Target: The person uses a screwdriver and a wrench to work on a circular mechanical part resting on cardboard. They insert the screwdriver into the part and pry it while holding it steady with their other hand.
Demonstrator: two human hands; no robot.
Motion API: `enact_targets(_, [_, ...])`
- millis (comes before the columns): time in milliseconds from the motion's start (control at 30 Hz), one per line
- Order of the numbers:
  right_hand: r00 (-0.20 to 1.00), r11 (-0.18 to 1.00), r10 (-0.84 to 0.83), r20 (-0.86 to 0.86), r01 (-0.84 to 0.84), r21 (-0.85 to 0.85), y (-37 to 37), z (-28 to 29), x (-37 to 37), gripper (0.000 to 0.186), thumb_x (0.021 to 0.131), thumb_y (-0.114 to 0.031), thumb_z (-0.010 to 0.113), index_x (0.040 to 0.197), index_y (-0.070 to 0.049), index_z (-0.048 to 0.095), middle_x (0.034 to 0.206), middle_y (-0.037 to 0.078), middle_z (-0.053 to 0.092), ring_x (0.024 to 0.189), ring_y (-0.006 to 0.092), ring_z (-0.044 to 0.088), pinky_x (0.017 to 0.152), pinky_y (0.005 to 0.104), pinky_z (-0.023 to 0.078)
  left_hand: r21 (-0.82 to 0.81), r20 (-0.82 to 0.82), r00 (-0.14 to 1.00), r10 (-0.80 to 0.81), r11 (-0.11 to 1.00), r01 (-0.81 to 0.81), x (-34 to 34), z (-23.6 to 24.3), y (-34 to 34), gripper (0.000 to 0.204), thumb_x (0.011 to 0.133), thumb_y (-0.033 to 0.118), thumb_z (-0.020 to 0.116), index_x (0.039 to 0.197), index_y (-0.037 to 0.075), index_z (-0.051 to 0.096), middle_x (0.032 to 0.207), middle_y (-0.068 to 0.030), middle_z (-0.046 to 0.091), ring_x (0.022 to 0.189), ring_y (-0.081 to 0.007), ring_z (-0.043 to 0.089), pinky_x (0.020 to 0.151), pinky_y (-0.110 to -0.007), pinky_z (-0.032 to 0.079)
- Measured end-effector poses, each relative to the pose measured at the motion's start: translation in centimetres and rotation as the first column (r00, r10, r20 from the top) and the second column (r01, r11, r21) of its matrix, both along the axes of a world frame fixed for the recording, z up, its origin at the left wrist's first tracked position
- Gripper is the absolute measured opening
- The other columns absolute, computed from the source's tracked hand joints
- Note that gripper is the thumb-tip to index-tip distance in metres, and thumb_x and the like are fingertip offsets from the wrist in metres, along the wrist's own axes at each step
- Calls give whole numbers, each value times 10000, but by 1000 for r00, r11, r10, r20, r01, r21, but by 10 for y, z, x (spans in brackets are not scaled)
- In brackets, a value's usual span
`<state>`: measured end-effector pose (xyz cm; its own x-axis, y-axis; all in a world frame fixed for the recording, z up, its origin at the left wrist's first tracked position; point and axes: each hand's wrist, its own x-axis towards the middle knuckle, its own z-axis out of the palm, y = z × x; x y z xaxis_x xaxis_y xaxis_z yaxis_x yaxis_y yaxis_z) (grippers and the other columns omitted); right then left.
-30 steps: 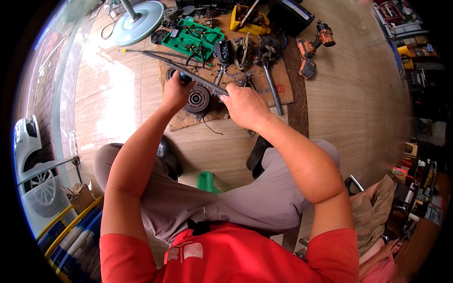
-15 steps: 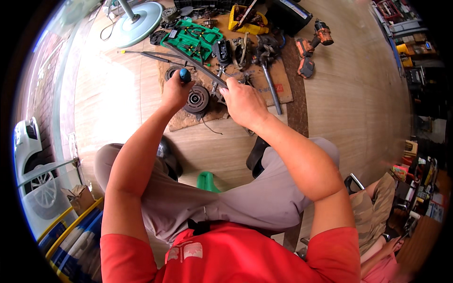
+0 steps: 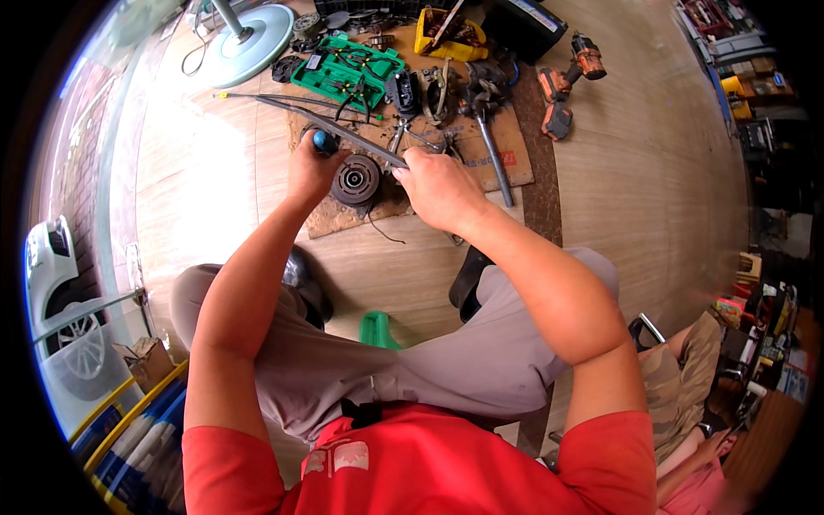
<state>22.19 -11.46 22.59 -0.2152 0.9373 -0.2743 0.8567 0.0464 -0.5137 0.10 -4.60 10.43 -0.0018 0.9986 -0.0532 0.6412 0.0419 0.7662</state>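
My left hand point(image 3: 307, 174) is closed around a tool with a blue rounded handle point(image 3: 324, 142); its working end is hidden. My right hand point(image 3: 439, 189) grips one end of a long grey metal bar point(image 3: 343, 132), which slants away to the far left past the blue handle. Whether the bar touches the left-hand tool I cannot tell. Below the bar, between my hands, a round grooved pulley point(image 3: 355, 179) lies on a stained cardboard sheet point(image 3: 330, 223) with a thin wire trailing from it. Silver pliers-like tools point(image 3: 398, 137) lie just beyond my right hand.
Beyond my hands are a green tool case point(image 3: 315, 83) with pliers, a yellow tray point(image 3: 466, 51), greasy metal parts and a metal rod point(image 3: 494, 163). A black battery point(image 3: 525, 27) and cordless drills point(image 3: 585, 60) stand right. Someone in camouflage shorts point(image 3: 682, 378) sits at the lower right.
The far end of the metal bar has swung left and toward me. My left hand has shifted slightly left with the blue-handled tool; my right hand has moved a little nearer.
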Motion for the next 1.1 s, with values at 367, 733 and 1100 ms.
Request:
enact_targets(367, [1000, 999, -18, 14, 18, -27, 2, 3, -1, 296, 1005, -293, 505, 997, -7, 580, 908, 244, 690, 892, 429, 670, 796, 533, 520, -2, 16, 1000, -11, 1000, 11, -3, -5, 1, 365, 768, 224, 830, 1024, 55, 633, 888, -171, 716, 843, -378, 681, 743, -426, 530])
enact_targets(733, [996, 993, 72, 45, -75, 94, -5, -14, -7, 287, 998, -293, 520, 982, -11, 568, 814, 226, 689, 810, 412, 685, 715, 525, 538, 28, 55, 998, -22, 999, 21, -6, -13, 2, 364, 765, 218, 836, 1025, 60, 637, 887, -166, 720, 840, -357, 694, 731, -420, 533])
enact_targets(1100, [999, 992, 39, -12, -38, 123, -6, -12, -7, 240, 1000, -263, 511, 977, -24, 511, 824, 220, 682, 815, 433, 663, 718, 549, 506, 21, -9, 1000, -21, 1000, 21, -8, -12, 4, 360, 773, 254, 829, 1001, 59, 629, 864, -179, 712, 822, -382, 681, 721, -432, 527])
